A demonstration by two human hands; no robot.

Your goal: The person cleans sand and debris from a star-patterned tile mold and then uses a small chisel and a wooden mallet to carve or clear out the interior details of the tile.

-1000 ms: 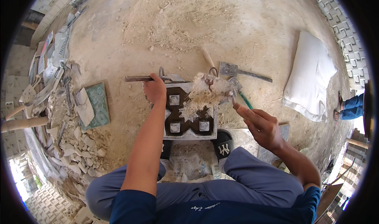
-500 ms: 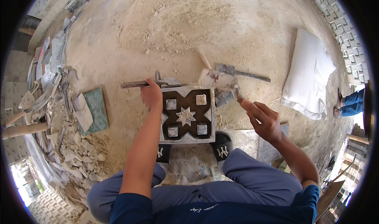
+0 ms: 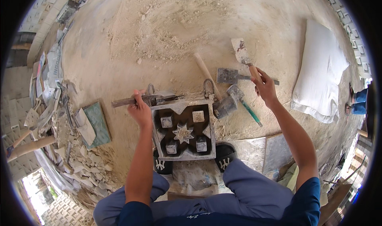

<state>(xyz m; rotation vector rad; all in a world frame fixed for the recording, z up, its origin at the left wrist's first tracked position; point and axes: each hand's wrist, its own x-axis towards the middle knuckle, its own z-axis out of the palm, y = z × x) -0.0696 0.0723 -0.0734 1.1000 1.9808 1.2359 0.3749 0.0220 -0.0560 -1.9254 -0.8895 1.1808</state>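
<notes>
My right hand [image 3: 266, 88] grips the wooden handle of a trowel [image 3: 240, 51]; its blade, smeared with pale material, points away from me over the ground. My left hand [image 3: 140, 111] is closed on a dark, flat bar-like tool [image 3: 124, 102] along the far left edge of a grey mould [image 3: 187, 157]. Inside the mould stand a star-shaped core [image 3: 183, 133] and several square blocks, with dark gaps between them. Two metal loops rise at its far side, the right one [image 3: 208, 88] in plain sight. The mould lies in front of my sandalled feet.
Right of the mould lie a mallet [image 3: 206, 74] with a wooden handle, a green-handled hammer [image 3: 249, 112] and a flat-headed metal tool [image 3: 228, 75]. A white sack [image 3: 320, 73] rests farther right. Rubble [image 3: 89, 162] and a green board [image 3: 97, 124] are at left; loose powder [image 3: 171, 31] lies ahead.
My right hand has swung the trowel from the mould's far right corner forward and right, uncovering the green-handled hammer. My left hand keeps its hold, and the bar has tilted slightly. The view has shifted.
</notes>
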